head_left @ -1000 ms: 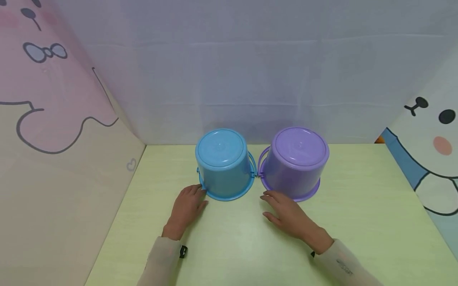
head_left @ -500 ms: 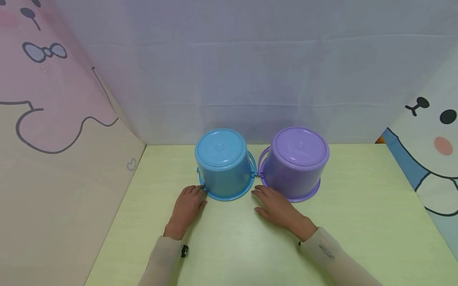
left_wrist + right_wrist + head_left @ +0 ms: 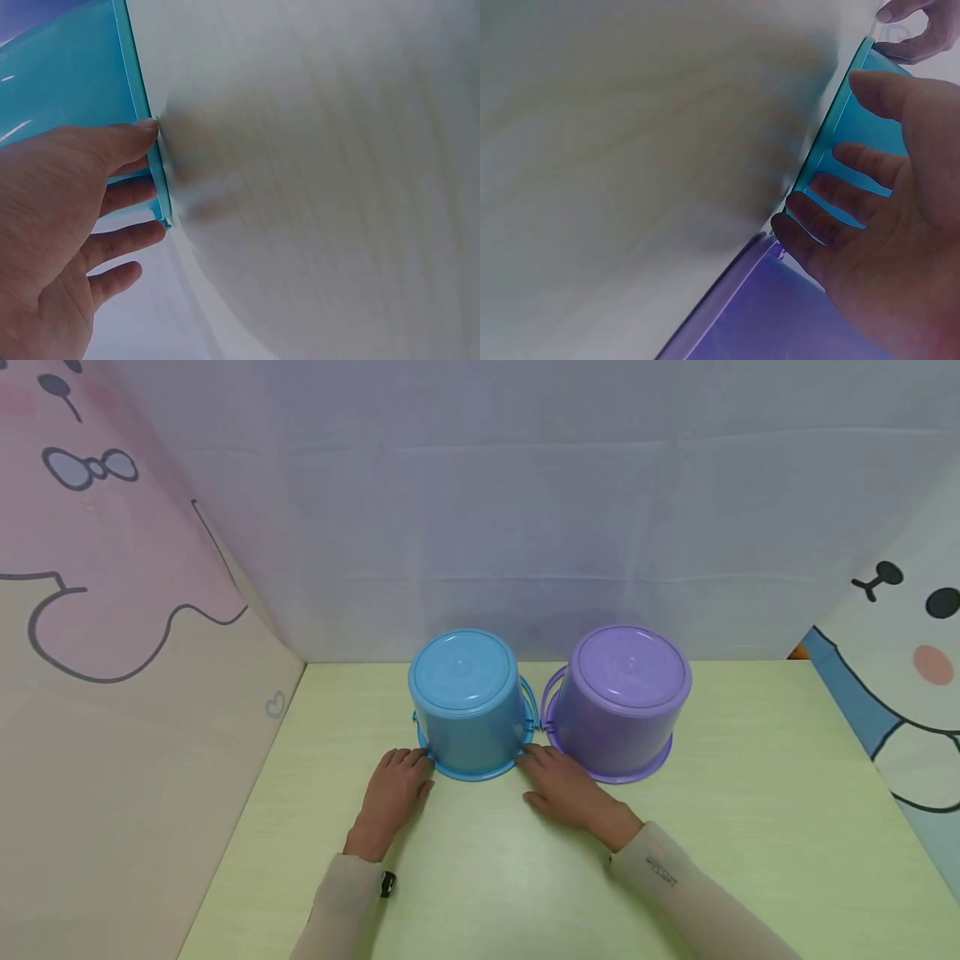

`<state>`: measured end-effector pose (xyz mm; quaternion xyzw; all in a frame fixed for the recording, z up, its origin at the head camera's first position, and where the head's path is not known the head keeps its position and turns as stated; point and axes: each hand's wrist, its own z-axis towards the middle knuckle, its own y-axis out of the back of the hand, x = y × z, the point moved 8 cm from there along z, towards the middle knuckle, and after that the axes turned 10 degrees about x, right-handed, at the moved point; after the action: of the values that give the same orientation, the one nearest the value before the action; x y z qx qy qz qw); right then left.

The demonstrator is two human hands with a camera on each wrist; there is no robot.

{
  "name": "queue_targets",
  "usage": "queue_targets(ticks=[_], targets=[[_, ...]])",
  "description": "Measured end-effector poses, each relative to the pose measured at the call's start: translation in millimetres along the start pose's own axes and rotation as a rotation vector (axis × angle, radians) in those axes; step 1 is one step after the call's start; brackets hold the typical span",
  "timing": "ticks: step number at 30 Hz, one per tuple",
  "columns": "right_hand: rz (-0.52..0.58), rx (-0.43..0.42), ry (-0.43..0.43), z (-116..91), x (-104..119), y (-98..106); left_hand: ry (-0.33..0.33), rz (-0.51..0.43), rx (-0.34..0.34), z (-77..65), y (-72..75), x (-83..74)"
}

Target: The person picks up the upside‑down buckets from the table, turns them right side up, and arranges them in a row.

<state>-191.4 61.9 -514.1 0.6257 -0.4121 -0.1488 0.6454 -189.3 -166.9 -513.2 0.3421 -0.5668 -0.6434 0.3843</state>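
Observation:
A light blue bucket (image 3: 465, 731) stands upside down on the table, its handle at the side. Right of it, a purple bucket (image 3: 611, 739) is also upturned, their handles close together. My left hand (image 3: 393, 792) rests at the blue bucket's left front rim; in the left wrist view its thumb lies at the rim (image 3: 136, 75) and its fingers are loosely extended. My right hand (image 3: 564, 789) reaches to the blue bucket's right front rim, in front of the purple one. The right wrist view shows its fingers (image 3: 844, 196) spread and nearly straight beside the rim.
The pale yellow-green table (image 3: 465, 877) carries both buckets near its back edge. A whitish cloth wall (image 3: 480, 510) rises right behind them. Printed side panels with cartoon animals flank the table, one on the left (image 3: 135, 735) and one on the right (image 3: 918, 710).
My right hand has moved left, from in front of the purple bucket to the blue bucket's right front rim. The left hand and both buckets have stayed nearly in place.

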Motion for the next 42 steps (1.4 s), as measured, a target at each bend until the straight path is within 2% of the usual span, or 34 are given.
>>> queue_targets(ticks=[11, 21, 35, 42], targets=[[-0.029, -0.007, -0.018, 9.7, -1.3, -4.7, 0.026, 0.007, 0.002, 4.8, 3.4, -2.8], [-0.091, -0.040, -0.002, 19.7, 3.3, -1.3, 0.012, -0.065, 0.043, 6.3, -0.3, -4.0], [-0.045, 0.016, -0.015, 31.7, -2.9, -2.8, 0.029, -0.061, 0.080, 11.5, -3.6, -2.0], [-0.021, 0.010, -0.015, 32.9, -6.5, 1.4, 0.015, -0.059, 0.083, 15.5, -3.3, -3.0]])
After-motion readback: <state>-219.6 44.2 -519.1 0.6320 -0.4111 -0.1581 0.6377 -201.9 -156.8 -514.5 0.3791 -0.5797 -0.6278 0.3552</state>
